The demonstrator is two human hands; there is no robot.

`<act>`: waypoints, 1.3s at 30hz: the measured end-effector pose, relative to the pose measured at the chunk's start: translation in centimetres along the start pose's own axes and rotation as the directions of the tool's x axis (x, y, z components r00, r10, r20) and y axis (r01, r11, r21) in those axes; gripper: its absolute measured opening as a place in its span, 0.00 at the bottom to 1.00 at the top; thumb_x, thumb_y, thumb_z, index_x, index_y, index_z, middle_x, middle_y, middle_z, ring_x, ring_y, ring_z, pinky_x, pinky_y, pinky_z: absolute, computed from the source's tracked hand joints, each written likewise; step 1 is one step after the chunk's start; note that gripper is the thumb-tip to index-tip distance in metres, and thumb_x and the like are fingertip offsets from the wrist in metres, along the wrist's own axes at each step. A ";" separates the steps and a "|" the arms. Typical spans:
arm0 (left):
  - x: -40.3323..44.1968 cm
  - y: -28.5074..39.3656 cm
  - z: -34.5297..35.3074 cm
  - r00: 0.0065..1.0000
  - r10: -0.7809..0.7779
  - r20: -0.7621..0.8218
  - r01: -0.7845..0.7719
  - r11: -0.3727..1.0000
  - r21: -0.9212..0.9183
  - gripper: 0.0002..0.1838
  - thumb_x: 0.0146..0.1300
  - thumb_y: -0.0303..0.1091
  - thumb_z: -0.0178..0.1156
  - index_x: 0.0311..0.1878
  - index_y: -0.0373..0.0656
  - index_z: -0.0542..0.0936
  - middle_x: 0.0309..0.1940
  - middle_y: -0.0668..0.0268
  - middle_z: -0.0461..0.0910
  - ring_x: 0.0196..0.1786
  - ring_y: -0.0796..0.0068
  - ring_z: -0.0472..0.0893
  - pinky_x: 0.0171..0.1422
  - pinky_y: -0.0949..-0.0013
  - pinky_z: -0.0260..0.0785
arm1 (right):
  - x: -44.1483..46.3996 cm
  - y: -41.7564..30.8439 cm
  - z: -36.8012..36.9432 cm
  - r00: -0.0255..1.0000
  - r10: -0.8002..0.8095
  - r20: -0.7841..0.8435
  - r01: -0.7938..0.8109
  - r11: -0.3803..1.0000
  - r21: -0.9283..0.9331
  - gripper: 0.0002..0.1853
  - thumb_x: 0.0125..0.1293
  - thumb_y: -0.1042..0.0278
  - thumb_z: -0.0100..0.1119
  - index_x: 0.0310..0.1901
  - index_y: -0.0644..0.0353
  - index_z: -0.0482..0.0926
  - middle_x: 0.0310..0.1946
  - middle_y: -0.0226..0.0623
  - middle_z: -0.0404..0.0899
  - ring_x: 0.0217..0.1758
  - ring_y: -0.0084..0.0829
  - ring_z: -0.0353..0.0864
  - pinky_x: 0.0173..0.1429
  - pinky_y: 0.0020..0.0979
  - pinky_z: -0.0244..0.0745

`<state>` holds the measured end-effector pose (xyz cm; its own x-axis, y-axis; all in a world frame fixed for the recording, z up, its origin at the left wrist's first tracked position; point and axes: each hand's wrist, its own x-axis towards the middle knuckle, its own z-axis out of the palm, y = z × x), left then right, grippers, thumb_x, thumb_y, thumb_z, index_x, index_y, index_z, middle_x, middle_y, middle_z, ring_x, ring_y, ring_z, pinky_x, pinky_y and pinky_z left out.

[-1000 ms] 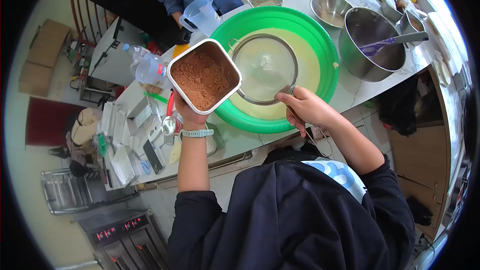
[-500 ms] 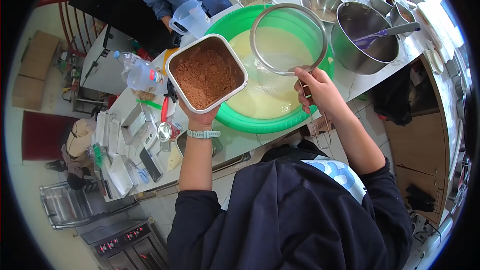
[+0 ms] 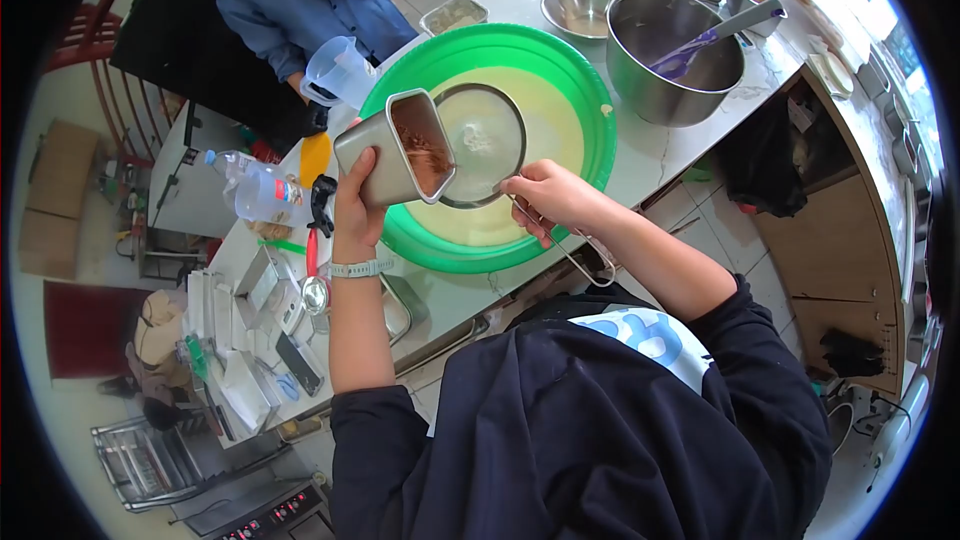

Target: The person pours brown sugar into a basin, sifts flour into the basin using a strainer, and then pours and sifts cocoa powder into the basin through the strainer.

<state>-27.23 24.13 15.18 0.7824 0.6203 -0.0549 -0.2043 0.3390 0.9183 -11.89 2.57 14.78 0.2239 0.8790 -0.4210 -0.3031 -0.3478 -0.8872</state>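
My left hand (image 3: 362,188) grips a metal tin (image 3: 372,162) tipped sideways, its mouth turned to the right. Brown powder (image 3: 424,158) lies inside, sloping towards the lower lip. Pinched in my right hand (image 3: 548,200) is the wire handle of a round sieve (image 3: 482,130), held level beside the tin's mouth. Through its mesh pale liquid shows, with a small whitish patch near the middle. Both hang over a big green basin (image 3: 598,110) of pale yellow batter (image 3: 556,120). Whether powder has reached the mesh I cannot tell.
Right of the basin stands a steel pot (image 3: 672,90) with a purple-and-grey spatula (image 3: 690,52); behind is a steel bowl (image 3: 580,10). Left are a clear jug (image 3: 340,70), plastic bottles (image 3: 265,188) and a phone (image 3: 298,364). A person in blue (image 3: 290,10) stands across the table.
The tin has turned from mouth-up to tipped right, and its powder has slid to the lip. The sieve has moved left and lower, next to the tin. The view has shifted.
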 end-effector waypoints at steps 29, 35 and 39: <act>1.3 0.3 1.2 0.997 0.061 -0.044 -0.066 0.991 -0.113 0.28 0.60 0.48 0.54 0.60 0.46 0.64 0.55 0.60 0.69 0.55 0.62 0.73 0.55 0.53 0.69 | 1.1 0.8 -2.4 0.995 0.042 0.093 -0.045 0.998 0.040 0.13 0.66 0.63 0.46 0.30 0.65 0.66 0.17 0.30 0.66 0.10 0.17 0.60 0.11 0.22 0.58; 0.3 -0.3 2.1 0.991 0.114 -0.074 -0.129 0.955 -0.265 0.31 0.58 0.56 0.53 0.59 0.45 0.64 0.54 0.60 0.71 0.51 0.60 0.75 0.45 0.53 0.75 | 0.8 -0.6 -2.3 0.998 0.016 0.068 -0.027 0.984 0.177 0.13 0.63 0.64 0.46 0.24 0.63 0.66 0.14 0.32 0.65 0.09 0.20 0.60 0.12 0.24 0.56; 0.4 -1.1 2.1 0.983 0.141 -0.119 -0.178 0.894 -0.412 0.33 0.56 0.59 0.54 0.58 0.46 0.65 0.52 0.61 0.71 0.50 0.60 0.75 0.40 0.56 0.77 | 1.6 -1.3 -2.9 0.999 0.006 0.039 -0.015 0.971 0.240 0.12 0.63 0.66 0.47 0.25 0.62 0.65 0.15 0.32 0.65 0.10 0.19 0.59 0.12 0.23 0.56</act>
<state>-25.45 22.46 14.97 0.6698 0.7419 0.0289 -0.5643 0.4835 0.6692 -8.49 3.45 14.69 0.1854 0.8890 -0.4186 -0.5202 -0.2726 -0.8093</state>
